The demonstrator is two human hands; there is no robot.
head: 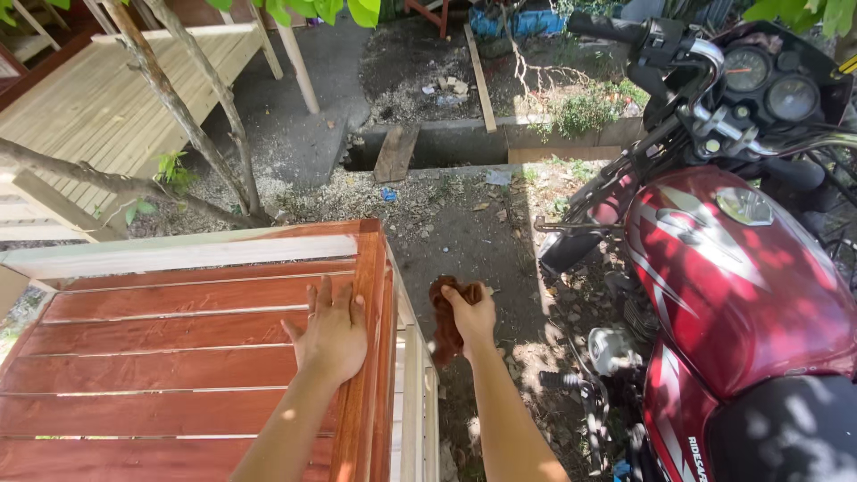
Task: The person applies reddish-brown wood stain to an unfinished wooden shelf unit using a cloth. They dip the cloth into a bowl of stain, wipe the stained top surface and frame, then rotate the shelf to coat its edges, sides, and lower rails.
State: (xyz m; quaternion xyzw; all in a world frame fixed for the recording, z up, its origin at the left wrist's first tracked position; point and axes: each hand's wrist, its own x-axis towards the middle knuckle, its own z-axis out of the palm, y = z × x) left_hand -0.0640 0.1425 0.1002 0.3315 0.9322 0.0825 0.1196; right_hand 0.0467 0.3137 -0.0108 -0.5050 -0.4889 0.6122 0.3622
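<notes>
**Hands at the stained corner of a slatted wooden frame**

Left hand is lying flat, fingers spread, palm pressing on the top of the wooden frame close to its right edge. Placement reads as a brace: the weight is steadying the frame while the other hand is working at its side. Right hand is closing around a bunched reddish-brown rag, gripping it in a fist just off the frame's right corner, the cloth hanging down beside the upright corner post. Rag colour is matching the red-brown finish on the slats, which suggests it is serving as the applicator for that finish.

Edges: the top slats are running left to right with narrow gaps between them. A pale, unfinished board is lying along the far edge, and pale side rails are showing below the corner, uncoated.

Open room: a strip of bare ground strewn with wood shavings is separating the frame from a red motorcycle parked on the right. That strip is narrow; the right forearm is occupying much of it, and the motorcycle's tank is sitting near the elbow's swing. Tree branches are crossing above the far left side.
</notes>
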